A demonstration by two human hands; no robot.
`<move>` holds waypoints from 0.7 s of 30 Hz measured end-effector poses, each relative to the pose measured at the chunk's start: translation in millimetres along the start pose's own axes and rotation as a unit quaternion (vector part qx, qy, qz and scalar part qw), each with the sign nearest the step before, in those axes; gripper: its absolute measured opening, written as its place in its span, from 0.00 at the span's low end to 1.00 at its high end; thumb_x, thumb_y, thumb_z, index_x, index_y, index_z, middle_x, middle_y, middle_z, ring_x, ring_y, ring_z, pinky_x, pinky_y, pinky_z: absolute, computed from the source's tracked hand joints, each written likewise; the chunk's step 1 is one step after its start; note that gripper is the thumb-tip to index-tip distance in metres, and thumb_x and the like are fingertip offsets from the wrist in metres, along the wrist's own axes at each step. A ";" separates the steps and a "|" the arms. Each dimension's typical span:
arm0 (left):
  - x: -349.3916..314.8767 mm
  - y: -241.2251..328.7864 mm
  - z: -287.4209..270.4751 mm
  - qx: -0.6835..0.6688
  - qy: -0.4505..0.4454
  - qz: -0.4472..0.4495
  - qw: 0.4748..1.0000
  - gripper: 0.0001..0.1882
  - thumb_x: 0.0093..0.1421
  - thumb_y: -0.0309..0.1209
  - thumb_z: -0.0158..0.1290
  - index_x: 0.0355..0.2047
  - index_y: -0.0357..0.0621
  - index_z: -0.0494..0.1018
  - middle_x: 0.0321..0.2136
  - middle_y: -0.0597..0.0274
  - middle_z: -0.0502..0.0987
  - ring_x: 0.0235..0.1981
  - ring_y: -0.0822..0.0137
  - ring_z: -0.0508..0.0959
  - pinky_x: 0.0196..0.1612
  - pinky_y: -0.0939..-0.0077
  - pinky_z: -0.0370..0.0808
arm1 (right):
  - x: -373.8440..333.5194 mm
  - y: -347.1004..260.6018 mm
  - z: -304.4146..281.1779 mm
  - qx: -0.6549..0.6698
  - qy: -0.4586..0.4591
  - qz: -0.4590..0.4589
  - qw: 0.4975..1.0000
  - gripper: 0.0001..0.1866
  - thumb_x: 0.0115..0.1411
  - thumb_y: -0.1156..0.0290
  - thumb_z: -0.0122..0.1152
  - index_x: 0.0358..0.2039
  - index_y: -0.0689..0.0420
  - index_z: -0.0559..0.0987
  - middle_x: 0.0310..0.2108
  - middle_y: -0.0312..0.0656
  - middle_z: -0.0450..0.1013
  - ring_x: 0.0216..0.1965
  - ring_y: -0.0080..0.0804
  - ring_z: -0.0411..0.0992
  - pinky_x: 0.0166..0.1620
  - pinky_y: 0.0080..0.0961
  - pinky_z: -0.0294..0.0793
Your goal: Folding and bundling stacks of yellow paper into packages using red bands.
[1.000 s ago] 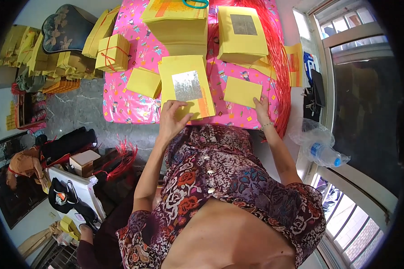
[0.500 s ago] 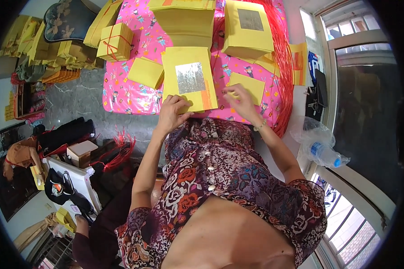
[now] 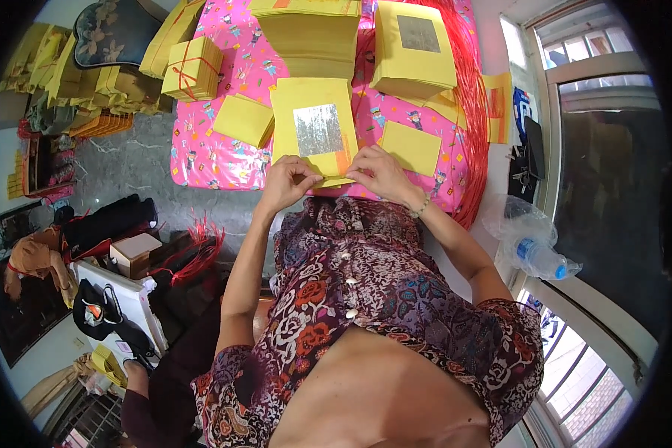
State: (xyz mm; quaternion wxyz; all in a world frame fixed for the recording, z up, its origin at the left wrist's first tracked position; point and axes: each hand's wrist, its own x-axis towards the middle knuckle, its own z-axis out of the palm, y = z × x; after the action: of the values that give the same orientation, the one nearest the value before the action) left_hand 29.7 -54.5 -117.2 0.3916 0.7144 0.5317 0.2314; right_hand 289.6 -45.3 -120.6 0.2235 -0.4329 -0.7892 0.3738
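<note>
Left hand (image 3: pixel 289 181), right hand (image 3: pixel 381 176) at yellow paper (image 3: pixel 315 123), grip unclear

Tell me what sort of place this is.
Probably a home room doubling as a small workshop: a pink cartoon-print table cover, silver-squared rectangular yellow paper, a red-string-tied yellow paper block.

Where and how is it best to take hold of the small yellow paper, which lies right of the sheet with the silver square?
Probably pinch the small yellow paper at its near right corner, coming from the right. It lies flat, so a fingertip may need to slip under. Pink cloth lies open beside that corner, while the right hand is by the left side.
</note>
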 end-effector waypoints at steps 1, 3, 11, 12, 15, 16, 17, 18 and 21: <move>0.6 -0.1 0.0 -0.003 0.003 0.002 1.000 0.09 0.48 0.34 0.66 0.24 0.42 0.81 0.23 0.61 0.77 0.31 0.61 0.76 0.35 0.69 0.73 | 0.3 0.1 0.5 0.000 0.000 0.000 1.000 0.09 0.56 0.64 0.64 0.30 0.56 0.83 0.31 0.39 0.72 0.36 0.36 0.69 0.41 0.32 0.70; 1.2 -0.5 -0.4 -0.005 -0.001 -0.003 1.000 0.09 0.48 0.34 0.66 0.24 0.42 0.81 0.23 0.61 0.77 0.31 0.62 0.76 0.35 0.69 0.73 | 0.8 -0.1 1.2 0.007 0.006 0.009 1.000 0.09 0.56 0.64 0.64 0.29 0.57 0.83 0.30 0.39 0.72 0.36 0.37 0.70 0.40 0.33 0.70; 2.9 2.0 -2.0 -0.004 -0.018 -0.034 0.999 0.09 0.48 0.35 0.66 0.24 0.43 0.81 0.24 0.61 0.78 0.31 0.62 0.78 0.36 0.69 0.74 | 2.0 0.5 1.3 0.008 0.004 0.007 1.000 0.09 0.57 0.65 0.63 0.29 0.57 0.82 0.30 0.40 0.72 0.35 0.37 0.70 0.39 0.33 0.70; 2.4 1.8 -1.7 -0.004 -0.014 -0.032 0.999 0.09 0.49 0.35 0.65 0.24 0.42 0.81 0.24 0.60 0.78 0.31 0.61 0.78 0.35 0.69 0.74 | 2.5 -0.6 1.3 -0.001 0.005 -0.006 1.000 0.09 0.57 0.65 0.63 0.29 0.58 0.81 0.30 0.40 0.72 0.35 0.38 0.70 0.39 0.32 0.70; 0.1 4.4 -4.5 -0.019 -0.010 -0.050 0.999 0.10 0.49 0.35 0.65 0.26 0.43 0.81 0.24 0.60 0.79 0.31 0.61 0.78 0.36 0.68 0.74 | 4.8 -11.2 -1.3 -0.077 0.036 -0.053 0.995 0.08 0.58 0.67 0.60 0.30 0.58 0.78 0.29 0.42 0.71 0.33 0.40 0.70 0.37 0.34 0.71; 0.2 7.5 -5.9 -0.033 -0.013 -0.068 0.997 0.10 0.50 0.35 0.64 0.29 0.43 0.81 0.25 0.59 0.79 0.31 0.61 0.78 0.38 0.68 0.74 | 7.2 -10.9 -1.4 -0.078 0.038 -0.054 0.995 0.08 0.58 0.67 0.60 0.30 0.58 0.78 0.29 0.42 0.71 0.33 0.40 0.70 0.37 0.34 0.71; -0.2 11.0 -6.9 -0.033 -0.012 -0.066 0.997 0.10 0.50 0.35 0.64 0.29 0.43 0.81 0.25 0.59 0.79 0.31 0.61 0.78 0.38 0.68 0.74 | 9.8 -10.1 -1.1 -0.083 0.054 -0.055 0.994 0.07 0.59 0.67 0.59 0.30 0.57 0.77 0.28 0.42 0.71 0.33 0.42 0.70 0.36 0.35 0.71; -1.1 15.1 -7.1 0.008 0.056 0.006 0.998 0.10 0.51 0.34 0.64 0.33 0.45 0.81 0.30 0.59 0.79 0.35 0.60 0.78 0.42 0.66 0.73 | 12.6 -9.3 -1.6 -0.087 0.070 -0.056 0.992 0.07 0.60 0.67 0.58 0.31 0.57 0.76 0.28 0.43 0.70 0.32 0.44 0.70 0.35 0.36 0.72; -7.1 35.6 -4.9 0.107 0.198 0.117 0.967 0.14 0.51 0.31 0.62 0.40 0.49 0.79 0.40 0.59 0.77 0.43 0.57 0.75 0.49 0.62 0.69 | 32.1 -11.0 -16.5 -0.072 0.074 -0.034 0.994 0.08 0.62 0.66 0.56 0.31 0.58 0.75 0.28 0.45 0.71 0.32 0.47 0.72 0.35 0.39 0.72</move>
State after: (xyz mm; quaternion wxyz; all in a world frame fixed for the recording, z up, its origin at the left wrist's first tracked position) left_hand 44.3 -64.2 -85.0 0.1698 0.7494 0.5332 0.3539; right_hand 278.3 -15.3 -100.7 0.2618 -0.4473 -0.8097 0.2752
